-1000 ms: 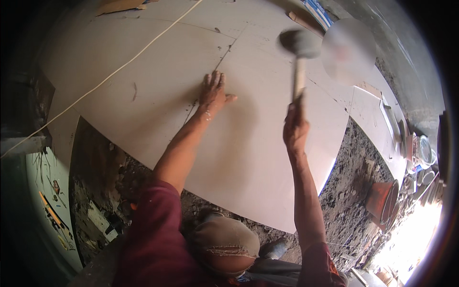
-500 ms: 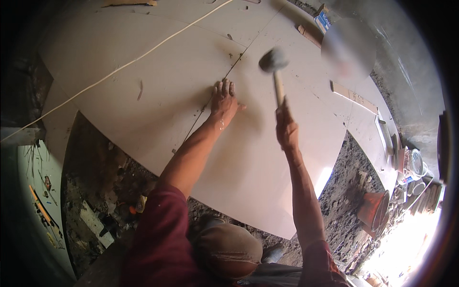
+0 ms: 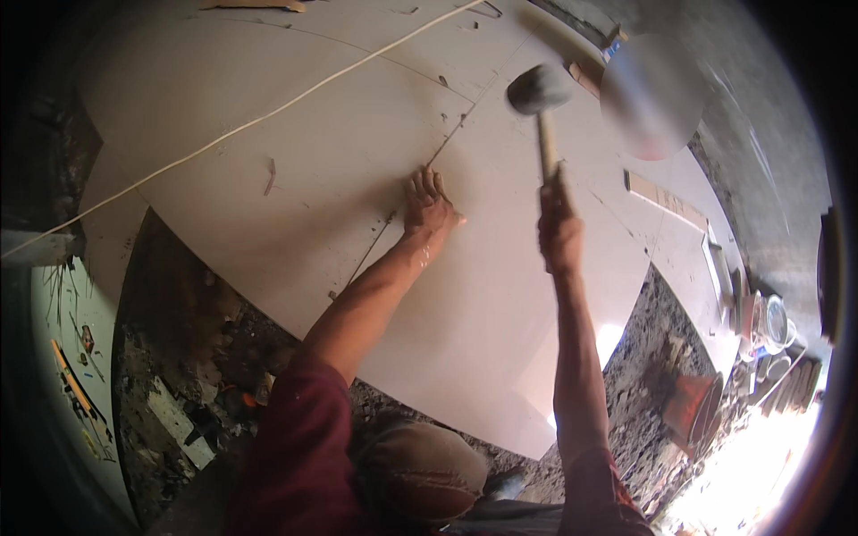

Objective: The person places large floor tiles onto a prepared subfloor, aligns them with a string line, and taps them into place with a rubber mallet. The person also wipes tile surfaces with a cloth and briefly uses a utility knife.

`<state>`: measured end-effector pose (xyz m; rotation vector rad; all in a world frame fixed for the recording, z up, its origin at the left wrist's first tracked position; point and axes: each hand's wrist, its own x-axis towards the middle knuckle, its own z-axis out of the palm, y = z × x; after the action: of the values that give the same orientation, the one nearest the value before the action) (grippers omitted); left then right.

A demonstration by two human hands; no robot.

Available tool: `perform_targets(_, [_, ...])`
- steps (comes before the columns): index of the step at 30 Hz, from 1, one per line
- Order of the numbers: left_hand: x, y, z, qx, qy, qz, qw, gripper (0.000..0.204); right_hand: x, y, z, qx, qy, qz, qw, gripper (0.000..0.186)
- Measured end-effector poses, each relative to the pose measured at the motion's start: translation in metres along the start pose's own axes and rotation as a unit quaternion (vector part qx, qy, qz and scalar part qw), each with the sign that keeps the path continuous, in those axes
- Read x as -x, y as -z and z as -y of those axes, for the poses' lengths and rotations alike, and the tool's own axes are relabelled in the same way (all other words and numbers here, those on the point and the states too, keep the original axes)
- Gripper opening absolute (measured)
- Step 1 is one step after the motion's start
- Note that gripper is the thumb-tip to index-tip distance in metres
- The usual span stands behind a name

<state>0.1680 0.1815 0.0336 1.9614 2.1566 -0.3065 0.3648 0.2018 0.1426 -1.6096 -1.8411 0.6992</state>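
Large pale floor tiles point(image 3: 483, 330) spread in front of me, with a thin dark joint running between two of them. Over that joint my left hand point(image 3: 431, 204) lies flat, its fingers stretched out and the thumb held apart. My right hand point(image 3: 560, 234) is wrapped round the wooden handle of a rubber mallet point(image 3: 539, 89). The mallet's dark head is raised, slightly blurred, to the right of and beyond my left hand. Small crumbs of debris lie along the joint.
A pale cord point(image 3: 259, 121) crosses the tiles at the far left. At right lie a cardboard strip point(image 3: 666, 198), an orange-red bucket point(image 3: 693, 406) tilted on rough dirt, and clear tubs point(image 3: 773, 323). Broken ground point(image 3: 206, 313) borders the tiles at left, beside a board point(image 3: 85, 357) holding tools.
The mallet and my right hand have shifted a little right. My left hand stays flat and appears slightly nearer, as the whole view has also shifted a little.
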Motion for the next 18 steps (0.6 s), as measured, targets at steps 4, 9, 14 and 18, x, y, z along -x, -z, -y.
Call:
perform_targets(4, [0.003,-0.002,0.002,-0.014,-0.015,0.034,0.999,0.102,0.009,0.004,0.033,-0.192,-0.038,-0.045,0.98,0.053])
perform_targets(9, [0.007,-0.002,0.003,0.03,0.011,0.029,0.999,0.101,0.019,-0.023,0.059,-0.166,-0.159,0.022,0.973,0.055])
perform_targets(14, [0.009,-0.003,0.003,-0.022,-0.018,0.047,0.999,0.101,0.011,0.0,0.036,-0.168,-0.048,0.039,0.984,0.056])
perform_targets(18, [0.015,-0.01,0.005,0.046,0.01,0.027,0.999,0.1,0.029,-0.03,0.027,-0.066,0.016,-0.078,0.995,0.054])
